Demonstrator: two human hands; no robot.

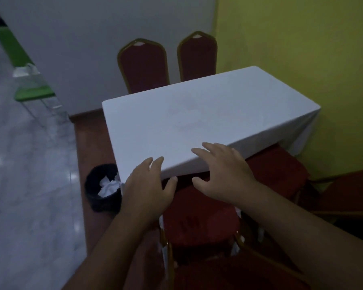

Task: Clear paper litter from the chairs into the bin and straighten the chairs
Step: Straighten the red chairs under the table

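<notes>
A red padded chair with a gold frame stands in front of me, its seat partly under the white-clothed table. My left hand and my right hand hover over the seat at the table's near edge, fingers spread, holding nothing. A second red chair sits to the right, tucked under the table. Two more red chairs stand upright on the far side. A black bin on the floor at the table's left corner holds crumpled white paper.
Another red chair shows at the right edge. A yellow wall runs along the right, a white wall behind. A green chair stands far left on the glossy tiled floor. Red carpet lies under the table.
</notes>
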